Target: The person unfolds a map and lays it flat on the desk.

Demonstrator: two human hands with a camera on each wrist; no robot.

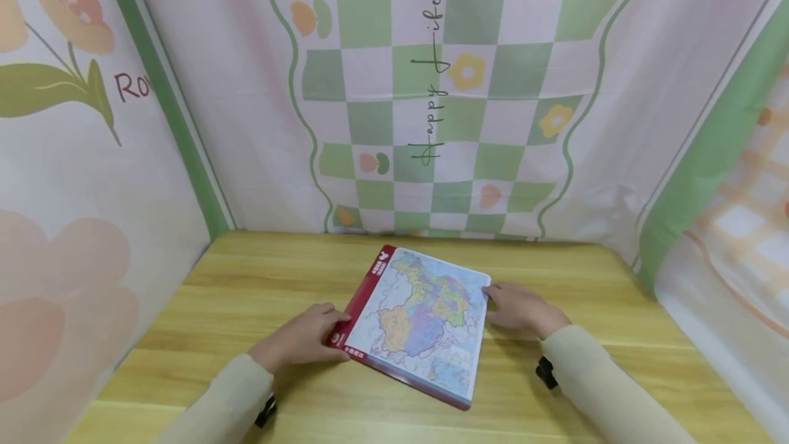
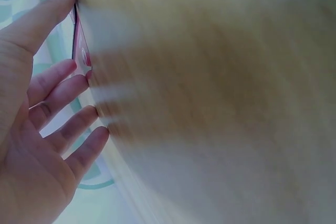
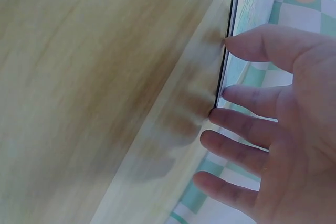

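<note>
Both sleeved arms (image 1: 224, 399) reach forward, the left hand (image 1: 302, 338) and right hand (image 1: 520, 308) with fingers (image 3: 244, 123) loosely spread.

A thin red board (image 2: 82, 51) lies on the table (image 2: 236, 77). The left hand (image 2: 37, 135) touches the board's edge, fingers spread apart. Shadows (image 2: 147, 66) fall on the table. Green and white cloth (image 2: 88, 203) shows past the table.

Behind the yellow wood-grain tabletop (image 1: 259, 269) hangs a green-and-white checkered cloth (image 1: 419, 115) lettered "Happy Life" — a flower-printed curtain (image 1: 80, 170) at left, a green-banded, peach-checked curtain (image 1: 718, 170) at right.
</note>
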